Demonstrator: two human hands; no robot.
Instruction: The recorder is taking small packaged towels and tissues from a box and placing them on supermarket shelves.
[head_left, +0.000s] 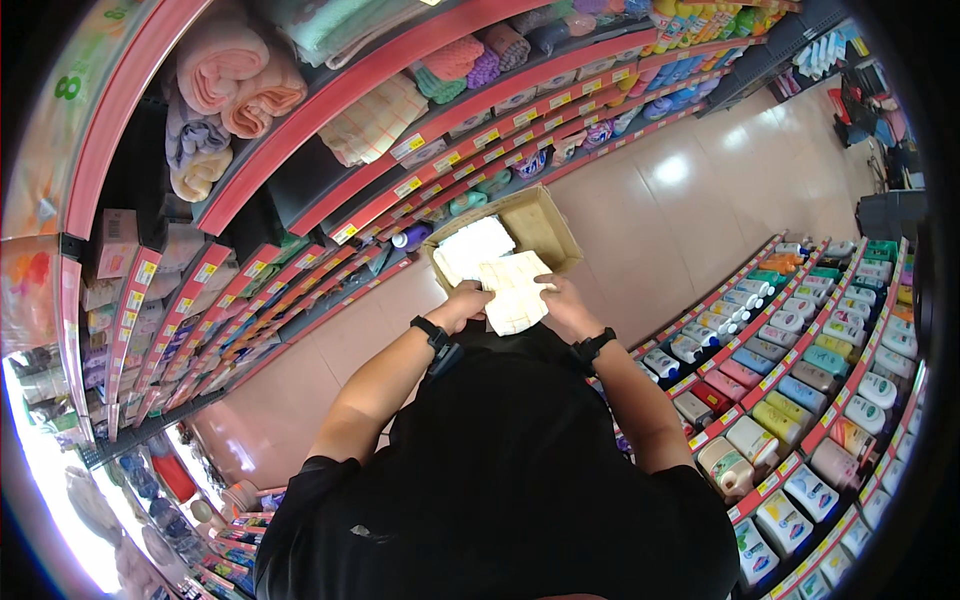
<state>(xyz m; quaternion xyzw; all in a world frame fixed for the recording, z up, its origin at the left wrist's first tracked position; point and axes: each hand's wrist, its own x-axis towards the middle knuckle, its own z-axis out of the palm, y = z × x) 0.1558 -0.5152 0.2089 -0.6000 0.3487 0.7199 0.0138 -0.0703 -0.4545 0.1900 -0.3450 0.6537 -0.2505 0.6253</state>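
Note:
Between my two hands is a folded, pale cream towel [515,291] with a thin checked pattern. My left hand [466,304] grips its left edge, and my right hand [565,302] pinches the right edge. Just beyond it stands an open cardboard box [553,226] on the floor, with a stack of white folded cloths [474,246] inside its left part. The towel covers part of the box's near side. A similar checked towel [374,120] lies on the shelf at the upper left.
Along the left and far side run red-edged shelves [330,225] with rolled towels [222,65] and packaged goods. At the right, another tiered shelf holds rows of bottles [780,415]. A tiled floor [680,200] lies between them. A purple-capped bottle [410,237] is beside the box.

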